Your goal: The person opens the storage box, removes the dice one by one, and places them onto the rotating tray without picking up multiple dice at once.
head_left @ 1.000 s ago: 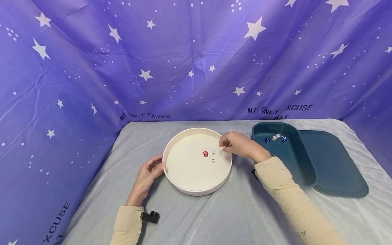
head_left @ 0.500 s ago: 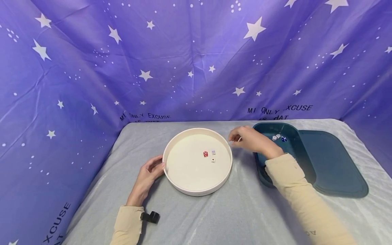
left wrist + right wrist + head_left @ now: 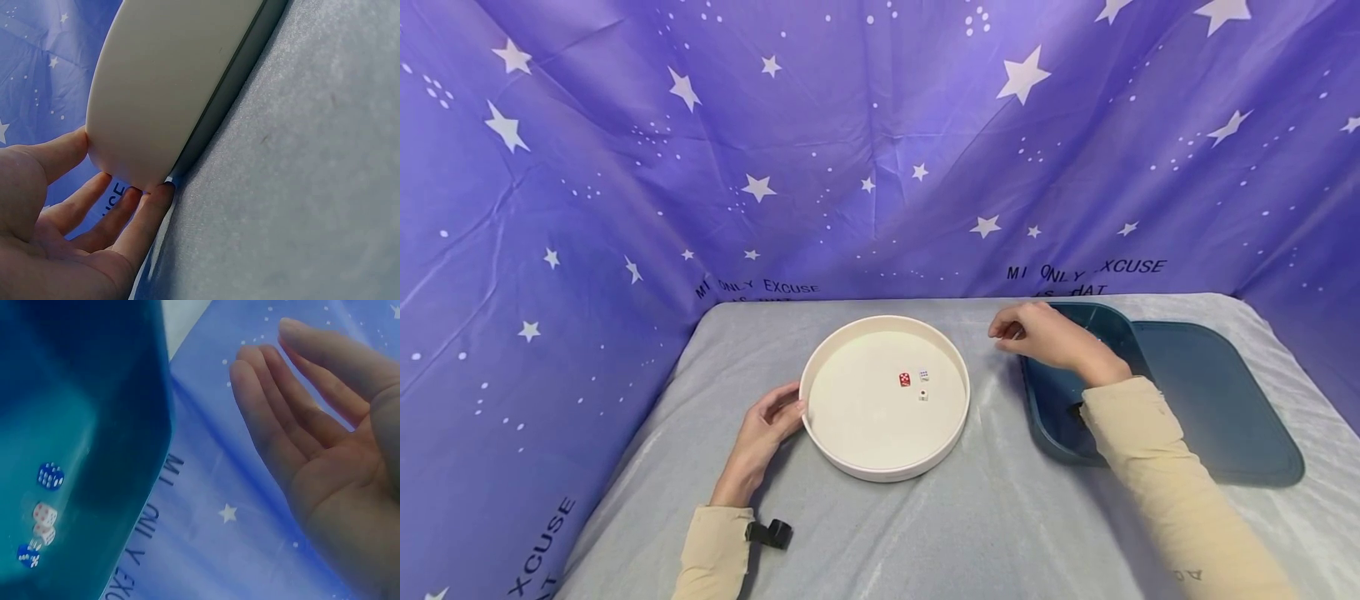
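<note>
My left hand [image 3: 765,429] touches the outer wall of a round cream tray [image 3: 883,475] with its fingertips and thumb. On the tray floor lie a red die [image 3: 905,380] and two small white dice, one farther back [image 3: 924,376] and one nearer [image 3: 923,395]. My right hand [image 3: 1051,337] is above the left edge of a dark teal bin [image 3: 1037,425], fingers relaxed and slightly bent. In the right wrist view nothing shows in its palm. Blue dice [image 3: 50,476] and white dice [image 3: 44,514] lie inside the bin; in the head view that hand and sleeve hide most of them.
A flat teal lid [image 3: 1232,400] lies right of the bin. Grey cloth [image 3: 865,542] covers the table. A purple star-printed curtain [image 3: 850,150] hangs behind and at the sides.
My right hand has moved rightward from over the tray to the bin's left edge. My left hand stays against the tray. The three dice in the tray lie as before.
</note>
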The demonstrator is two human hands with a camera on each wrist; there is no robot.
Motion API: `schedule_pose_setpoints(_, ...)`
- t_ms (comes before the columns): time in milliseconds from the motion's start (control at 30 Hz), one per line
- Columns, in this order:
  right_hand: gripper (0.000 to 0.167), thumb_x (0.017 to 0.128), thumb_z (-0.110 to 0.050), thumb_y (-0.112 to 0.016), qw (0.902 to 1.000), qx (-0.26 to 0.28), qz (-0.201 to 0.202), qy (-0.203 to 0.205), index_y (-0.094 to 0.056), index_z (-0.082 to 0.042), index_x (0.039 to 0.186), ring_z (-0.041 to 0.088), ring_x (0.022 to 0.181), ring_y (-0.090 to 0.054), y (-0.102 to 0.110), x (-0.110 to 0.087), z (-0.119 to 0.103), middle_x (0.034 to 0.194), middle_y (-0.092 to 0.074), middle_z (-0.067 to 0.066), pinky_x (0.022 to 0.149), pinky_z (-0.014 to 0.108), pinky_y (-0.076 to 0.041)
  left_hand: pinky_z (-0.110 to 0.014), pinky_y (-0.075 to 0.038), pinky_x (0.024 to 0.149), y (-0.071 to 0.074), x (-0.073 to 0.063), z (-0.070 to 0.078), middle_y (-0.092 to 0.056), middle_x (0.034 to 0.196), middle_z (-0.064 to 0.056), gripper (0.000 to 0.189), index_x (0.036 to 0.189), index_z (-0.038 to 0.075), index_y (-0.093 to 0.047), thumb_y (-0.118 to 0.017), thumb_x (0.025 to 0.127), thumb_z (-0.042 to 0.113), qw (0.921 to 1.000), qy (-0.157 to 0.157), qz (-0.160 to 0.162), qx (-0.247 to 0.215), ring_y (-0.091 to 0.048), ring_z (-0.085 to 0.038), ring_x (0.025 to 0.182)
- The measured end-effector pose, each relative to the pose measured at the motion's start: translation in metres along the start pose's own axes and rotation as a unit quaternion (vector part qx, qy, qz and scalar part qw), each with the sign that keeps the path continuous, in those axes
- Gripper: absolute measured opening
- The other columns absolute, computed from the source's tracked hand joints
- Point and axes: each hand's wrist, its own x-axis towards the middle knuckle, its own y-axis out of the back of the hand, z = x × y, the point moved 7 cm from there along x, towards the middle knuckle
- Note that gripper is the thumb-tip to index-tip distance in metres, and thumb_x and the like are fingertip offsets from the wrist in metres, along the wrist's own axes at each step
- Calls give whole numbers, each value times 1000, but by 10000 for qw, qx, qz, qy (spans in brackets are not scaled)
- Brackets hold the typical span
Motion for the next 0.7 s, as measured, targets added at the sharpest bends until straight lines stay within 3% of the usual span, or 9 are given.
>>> schedule_pose_setpoints(300,13,90,-2,-69,9993,-102,219,-299,-72,-1,104,24,90,-66,13,-11,22,99,-71,10,79,43,-59,-21,-56,94,0,-1,1,-53,138,-22,49,139,-1,-52,-68,95,12,10000,-1,-11,-19,-63,-10,109)
schedule_pose_setpoints(700,21,91,-2,-69,9981,-60,284,-547,-68,4,111,30,94,-66,18,-21,54,105,-69,17,78,44,-59,-22,-56,94,0,0,0,-55,137,-19,49,138,2,-53,-70,93,13,10000,-11,26,-42,-63,-11,111)
